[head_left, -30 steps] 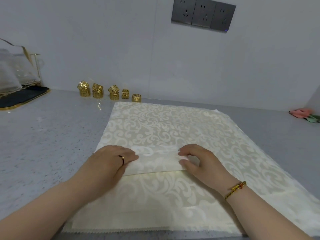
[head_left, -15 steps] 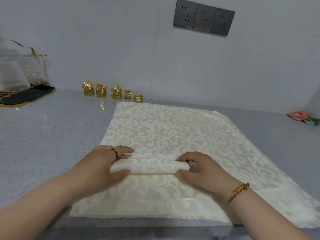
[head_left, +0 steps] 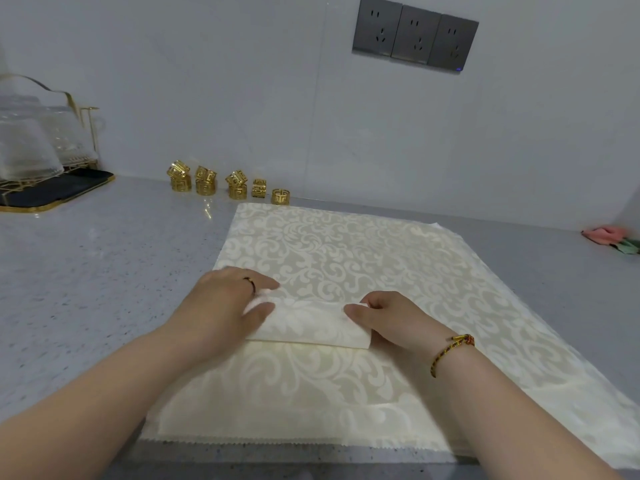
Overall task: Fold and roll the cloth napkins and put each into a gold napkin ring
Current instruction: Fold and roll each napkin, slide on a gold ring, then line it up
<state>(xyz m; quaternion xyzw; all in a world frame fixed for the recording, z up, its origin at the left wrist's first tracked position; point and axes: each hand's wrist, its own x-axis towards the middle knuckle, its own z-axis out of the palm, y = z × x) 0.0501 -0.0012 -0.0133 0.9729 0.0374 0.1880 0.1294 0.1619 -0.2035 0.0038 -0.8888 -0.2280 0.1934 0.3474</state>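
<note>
Gripping a partly rolled napkin (head_left: 311, 323) by its two ends, the person is working over the grey tabletop (head_left: 104, 271) at the centre of the frame. The left hand (head_left: 221, 306) is covering the roll's left end, its fingers (head_left: 266, 283) curling over the far side while the thumb is pressing on the near side; a thin finger ring (head_left: 250, 283) is showing on it. The right hand (head_left: 391, 320) is pinching the right end, fingers (head_left: 372, 300) bent in and thumb lying on the fabric, with a braided bracelet (head_left: 450, 351) sitting on the wrist. The roll is lying crosswise on a spread cloth (head_left: 363, 251) of the same cream, scroll-patterned fabric, which is stretching from the lower edge of the frame up towards the wall. Just beyond its upper left corner, the gold napkin rings (head_left: 228, 185) are standing in a row against the wall, some stacked in twos, well apart from the hands. A rack (head_left: 45, 150) of glassware is sitting at the far left, grey wall sockets (head_left: 415, 39) are showing at the upper right, and a pink and green cloth (head_left: 609, 239) is lying at the right edge.
</note>
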